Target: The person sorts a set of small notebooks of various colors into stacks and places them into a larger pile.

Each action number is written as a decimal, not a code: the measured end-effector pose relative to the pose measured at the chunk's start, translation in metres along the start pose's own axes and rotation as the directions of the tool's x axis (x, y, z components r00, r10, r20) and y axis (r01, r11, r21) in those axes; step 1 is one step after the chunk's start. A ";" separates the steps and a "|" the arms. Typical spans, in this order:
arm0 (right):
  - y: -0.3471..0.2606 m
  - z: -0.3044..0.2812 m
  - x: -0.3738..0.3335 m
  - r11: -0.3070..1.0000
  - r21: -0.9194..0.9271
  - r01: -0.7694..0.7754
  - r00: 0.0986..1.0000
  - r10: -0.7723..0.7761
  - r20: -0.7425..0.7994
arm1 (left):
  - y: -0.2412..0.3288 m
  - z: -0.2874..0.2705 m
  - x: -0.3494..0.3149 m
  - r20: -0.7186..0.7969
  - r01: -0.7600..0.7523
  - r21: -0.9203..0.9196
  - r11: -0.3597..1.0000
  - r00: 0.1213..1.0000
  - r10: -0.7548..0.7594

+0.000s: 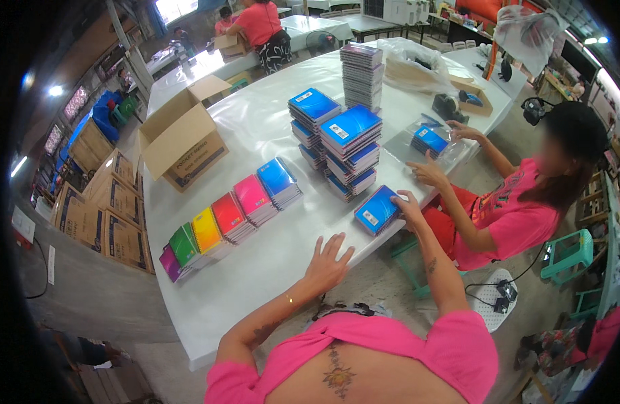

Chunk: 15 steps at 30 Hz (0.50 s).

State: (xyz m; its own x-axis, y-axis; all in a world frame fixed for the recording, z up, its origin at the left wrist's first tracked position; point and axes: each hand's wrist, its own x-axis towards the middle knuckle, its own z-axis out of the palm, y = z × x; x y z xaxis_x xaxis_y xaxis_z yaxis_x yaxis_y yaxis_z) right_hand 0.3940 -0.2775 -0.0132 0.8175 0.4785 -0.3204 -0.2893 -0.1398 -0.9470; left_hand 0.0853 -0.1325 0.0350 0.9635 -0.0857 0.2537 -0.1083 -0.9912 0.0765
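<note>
right hand (411, 203) gripped the blue notebook stack (377, 210) lying just left of its fingers; left hand (328, 261) rested flat, released

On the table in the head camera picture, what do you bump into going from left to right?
Open cardboard box → row of colourful notebooks → left hand flat on the table → small blue notebook stack under the right hand → tape dispenser.
</note>
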 end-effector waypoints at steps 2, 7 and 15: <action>0.006 -0.014 0.029 0.990 -0.081 0.114 0.991 -0.119 -0.064 | -0.003 0.003 -0.007 -0.025 0.112 -0.079 0.991 0.993 -0.115; 0.028 -0.028 0.058 0.919 -0.322 0.227 0.964 -0.260 -0.062 | -0.019 -0.004 -0.031 -0.037 0.260 -0.082 0.962 0.964 -0.264; -0.013 0.048 -0.009 0.525 -0.765 0.373 0.712 -0.691 -0.126 | -0.074 -0.004 -0.042 -0.196 0.409 -0.089 0.908 0.887 -0.419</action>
State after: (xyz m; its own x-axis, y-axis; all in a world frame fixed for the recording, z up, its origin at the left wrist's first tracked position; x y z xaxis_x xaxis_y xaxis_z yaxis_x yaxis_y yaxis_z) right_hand 0.3667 -0.2387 0.0034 0.8449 0.3276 0.4228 0.5342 -0.5582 -0.6348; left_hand 0.0516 -0.0550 0.0224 0.8514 0.3591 0.3823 0.2743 -0.9261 0.2590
